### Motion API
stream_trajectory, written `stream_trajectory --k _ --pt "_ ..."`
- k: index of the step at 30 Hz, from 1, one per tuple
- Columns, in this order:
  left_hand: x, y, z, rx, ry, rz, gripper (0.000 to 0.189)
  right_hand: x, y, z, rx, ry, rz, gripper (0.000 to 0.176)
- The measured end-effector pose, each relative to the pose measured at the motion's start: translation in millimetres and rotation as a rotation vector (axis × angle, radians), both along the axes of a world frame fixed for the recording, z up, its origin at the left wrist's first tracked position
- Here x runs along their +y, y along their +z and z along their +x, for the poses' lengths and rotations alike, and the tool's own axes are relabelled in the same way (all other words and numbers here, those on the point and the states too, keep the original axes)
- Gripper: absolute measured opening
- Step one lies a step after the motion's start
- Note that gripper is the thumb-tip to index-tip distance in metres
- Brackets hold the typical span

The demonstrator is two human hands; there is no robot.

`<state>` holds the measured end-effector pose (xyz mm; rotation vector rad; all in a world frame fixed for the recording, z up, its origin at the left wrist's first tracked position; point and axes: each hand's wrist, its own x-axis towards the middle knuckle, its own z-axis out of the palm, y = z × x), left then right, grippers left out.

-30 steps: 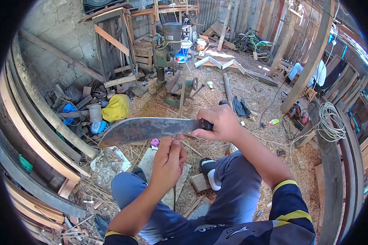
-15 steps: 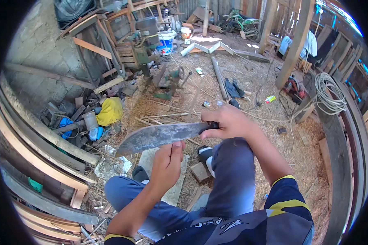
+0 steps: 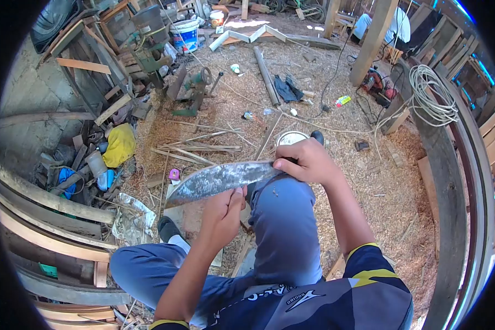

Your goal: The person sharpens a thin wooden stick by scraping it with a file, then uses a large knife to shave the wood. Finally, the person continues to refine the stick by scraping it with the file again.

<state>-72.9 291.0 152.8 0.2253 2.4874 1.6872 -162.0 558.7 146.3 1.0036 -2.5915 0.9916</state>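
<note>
A machete (image 3: 221, 179) with a broad, worn, grey-stained blade lies across my view, its tip to the left and low. My right hand (image 3: 307, 160) is closed around its dark handle, just above my raised knee. At the blade's lower edge, my left hand (image 3: 224, 213) is closed, thumb and fingertips meeting the metal near mid-length. The inner side of those fingers is hidden from me. Beyond my right hand, a round pale lid or can top (image 3: 292, 138) shows on the floor.
Wood shavings cover the floor. Thin sticks (image 3: 198, 148), a green metal vise (image 3: 192, 91) and a pole (image 3: 267, 76) lie ahead. Planks line the left; a coiled cable (image 3: 433, 96) hangs on timber at right. Another person (image 3: 388, 26) sits far back by a post (image 3: 373, 44).
My view has tilted down and shifted right, bringing the round lid and a pink object into sight. The machete is still in my right hand, with my left still at its edge.
</note>
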Motion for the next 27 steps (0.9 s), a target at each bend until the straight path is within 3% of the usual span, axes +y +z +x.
stream_trajectory --k 12,18,27 --pt "19.8 -7.6 2.1 0.363 -0.008 -0.067 0.026 1.9 -4.5 4.3 -0.014 -0.009 -0.024 0.046" --pt "9.5 -0.1 9.5 0.334 -0.043 -0.161 0.023 -1.0 2.2 6.3 0.002 -0.016 0.044 0.048" --pt "-4.5 -22.7 41.1 0.039 0.037 -0.014 0.015 0.8 -7.2 7.6 -0.063 -0.052 0.004 0.048"
